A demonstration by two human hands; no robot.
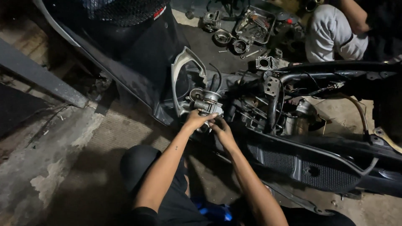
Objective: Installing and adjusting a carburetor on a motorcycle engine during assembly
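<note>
A stripped scooter (293,125) lies in front of me with its body panels off and its frame and engine exposed. A small metal carburettor (206,100) sits at the engine bay's left end. My left hand (196,119) grips the carburettor from below. My right hand (222,129) is just beside it, fingers closed on the same part's underside. Black hoses and cables run past both hands.
A black ribbed footboard panel (301,161) runs along the scooter's near side. Loose engine parts and a tray of pieces (253,25) lie on the floor beyond. Another person's bent leg in grey trousers (331,33) is at the upper right. Rough concrete floor (50,159) lies to the left.
</note>
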